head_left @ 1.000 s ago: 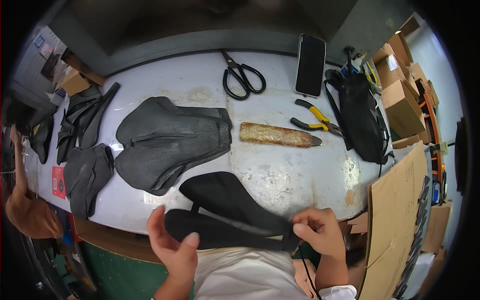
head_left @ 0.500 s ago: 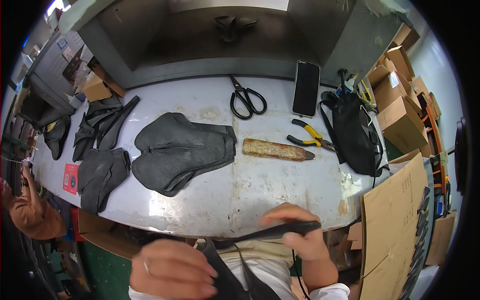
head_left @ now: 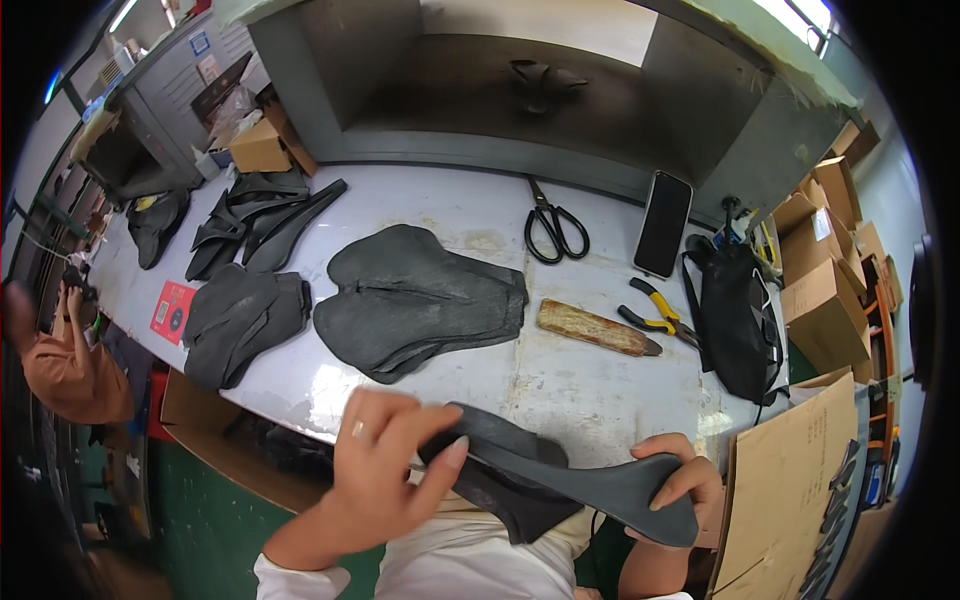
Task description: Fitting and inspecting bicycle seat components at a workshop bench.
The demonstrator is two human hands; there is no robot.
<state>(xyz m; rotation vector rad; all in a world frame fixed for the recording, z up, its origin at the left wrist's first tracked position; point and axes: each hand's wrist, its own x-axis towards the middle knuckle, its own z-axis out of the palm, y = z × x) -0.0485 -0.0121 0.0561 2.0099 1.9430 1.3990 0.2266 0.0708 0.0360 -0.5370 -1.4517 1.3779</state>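
In front of my body I hold a black bicycle saddle (head_left: 610, 490), its smooth curved underside partly turned up and a dull, floppy cover (head_left: 510, 495) hanging along it. My left hand (head_left: 385, 470), with a ring on one finger, pinches the end on the left between thumb and fingertips. At the other end my right hand (head_left: 685, 490) grips the edge, thumb on top and the other fingers mostly hidden underneath. Beyond them lies a stack of dark grey saddle covers (head_left: 420, 300). To its right is a worn knife with a wrapped handle (head_left: 595, 328).
Black-handled scissors (head_left: 555, 230), a phone (head_left: 663, 222), yellow-black pliers (head_left: 660, 312) and a black pouch (head_left: 738, 320) lie on the white table (head_left: 440, 400). More saddle parts (head_left: 250, 225) sit at left, beside a red card (head_left: 172, 310). Cardboard (head_left: 785, 490) stands at right; another person (head_left: 80, 370) is far left.
The saddle has been raised and tilted, showing its smooth face. My left hand has moved up and right onto its end; my right hand has shifted right. The view has turned left.
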